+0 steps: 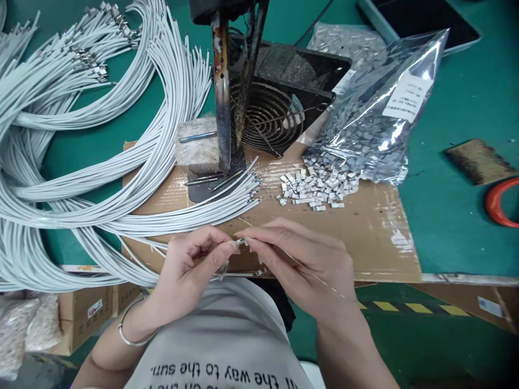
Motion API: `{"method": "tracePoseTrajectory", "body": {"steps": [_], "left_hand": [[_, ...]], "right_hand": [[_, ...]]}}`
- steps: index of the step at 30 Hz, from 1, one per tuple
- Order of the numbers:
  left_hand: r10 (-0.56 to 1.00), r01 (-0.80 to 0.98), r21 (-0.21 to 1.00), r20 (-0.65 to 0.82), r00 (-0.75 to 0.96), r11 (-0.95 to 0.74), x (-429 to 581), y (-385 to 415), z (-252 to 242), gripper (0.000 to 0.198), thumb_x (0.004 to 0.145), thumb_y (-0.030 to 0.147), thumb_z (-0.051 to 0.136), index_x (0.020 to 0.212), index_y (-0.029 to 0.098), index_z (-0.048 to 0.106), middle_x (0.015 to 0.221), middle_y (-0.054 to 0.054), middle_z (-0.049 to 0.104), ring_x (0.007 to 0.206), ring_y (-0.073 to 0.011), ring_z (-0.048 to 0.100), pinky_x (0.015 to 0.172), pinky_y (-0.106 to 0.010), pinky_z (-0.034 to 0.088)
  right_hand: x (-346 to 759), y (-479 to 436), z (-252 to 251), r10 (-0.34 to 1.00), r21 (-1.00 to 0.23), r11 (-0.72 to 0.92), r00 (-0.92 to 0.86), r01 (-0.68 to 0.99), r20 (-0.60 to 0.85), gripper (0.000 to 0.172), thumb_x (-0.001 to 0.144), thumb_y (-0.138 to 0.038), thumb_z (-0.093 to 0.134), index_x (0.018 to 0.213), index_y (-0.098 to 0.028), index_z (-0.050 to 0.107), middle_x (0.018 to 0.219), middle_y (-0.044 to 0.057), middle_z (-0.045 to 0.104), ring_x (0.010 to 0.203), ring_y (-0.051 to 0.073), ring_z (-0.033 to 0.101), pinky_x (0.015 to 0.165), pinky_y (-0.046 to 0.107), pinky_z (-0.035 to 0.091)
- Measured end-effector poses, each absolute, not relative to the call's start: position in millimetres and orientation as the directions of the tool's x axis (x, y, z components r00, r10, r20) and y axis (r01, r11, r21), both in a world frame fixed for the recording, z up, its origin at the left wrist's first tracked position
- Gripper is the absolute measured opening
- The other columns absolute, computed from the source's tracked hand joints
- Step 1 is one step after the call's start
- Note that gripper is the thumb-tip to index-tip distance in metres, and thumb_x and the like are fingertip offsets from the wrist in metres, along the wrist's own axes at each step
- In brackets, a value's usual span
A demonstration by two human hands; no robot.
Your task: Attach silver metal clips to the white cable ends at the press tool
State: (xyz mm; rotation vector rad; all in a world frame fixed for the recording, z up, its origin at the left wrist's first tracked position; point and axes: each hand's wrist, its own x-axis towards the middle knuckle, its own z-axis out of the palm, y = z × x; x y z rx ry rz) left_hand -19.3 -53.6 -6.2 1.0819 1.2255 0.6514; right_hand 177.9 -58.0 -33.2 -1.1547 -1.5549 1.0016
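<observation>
My left hand is closed in a pinch on the end of a white cable, and a bit of clear plastic shows below its fingers. A small metal connector sits at that cable end, between the fingertips of both hands. My right hand is closed too, thumb and forefinger at the connector. A thin solder wire runs through the right hand, its tip poking out above the fingers. Just beyond the hands lies a bundle of white cables with stripped, coloured wire ends.
A soldering iron on a stand points down before a black fan. Loose metal connectors spill from a plastic bag onto cardboard. Coiled cables fill the left. Red-handled scissors and a sponge lie right.
</observation>
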Motion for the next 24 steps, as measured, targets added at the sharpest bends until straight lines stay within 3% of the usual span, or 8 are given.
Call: {"method": "tracePoseTrajectory", "body": {"steps": [3,6,8,15,24], "left_hand": [[0.868,0.135,0.905,-0.425,0.259,0.403,-21,-54,-7,0.020,0.103,0.031,0.068,0.088,0.018,0.074,0.064,0.003,0.060,0.055,-0.0073,0.042,0.050,-0.021,0.030],[0.856,0.104,0.894,-0.448,0.257,0.437,-22,-53,-7,0.020,0.103,0.031,0.069,0.089,0.020,0.077,0.066,0.002,0.063,0.054,-0.0066,0.040,0.048,-0.021,0.029],[0.849,0.073,0.884,-0.465,0.251,0.462,-22,-51,-7,0.020,0.103,0.031,0.069,0.088,0.020,0.078,0.065,0.003,0.062,0.052,-0.0062,0.037,0.047,-0.021,0.027],[0.846,-0.024,0.865,-0.485,0.222,0.501,-19,-49,-3,0.023,0.100,0.032,0.073,0.082,0.018,0.074,0.059,0.006,0.050,0.052,-0.0057,0.030,0.045,-0.020,0.021],[0.881,0.035,0.902,-0.428,0.203,0.430,-15,-46,-3,0.019,0.096,0.020,0.075,0.079,0.017,0.069,0.061,0.006,0.056,0.054,-0.0049,0.039,0.048,-0.016,0.029]], "right_hand": [[181,-57,-33,0.966,-0.909,0.257,-0.110,0.329,0.234,0.024,0.099,-0.011,0.065,0.108,-0.028,0.080,0.090,0.002,0.078,0.073,0.015,0.071,0.065,0.026,0.058],[182,-57,-33,0.979,-0.926,0.176,0.039,0.333,0.200,0.026,0.099,-0.010,0.066,0.105,-0.029,0.082,0.082,0.000,0.075,0.067,0.013,0.067,0.064,0.027,0.056],[179,-57,-34,0.990,-0.966,0.083,0.092,0.243,0.108,0.024,0.098,-0.012,0.069,0.102,-0.030,0.084,0.075,-0.002,0.072,0.062,0.011,0.063,0.059,0.025,0.053],[162,-60,-35,0.992,-0.976,-0.126,-0.033,-0.178,-0.122,0.016,0.092,-0.015,0.075,0.094,-0.026,0.086,0.071,-0.002,0.072,0.050,0.008,0.056,0.045,0.021,0.046],[157,-60,-34,0.988,-0.953,-0.152,-0.003,-0.262,-0.156,0.016,0.089,-0.014,0.078,0.092,-0.027,0.088,0.069,-0.001,0.072,0.052,0.008,0.057,0.045,0.020,0.045]]}}
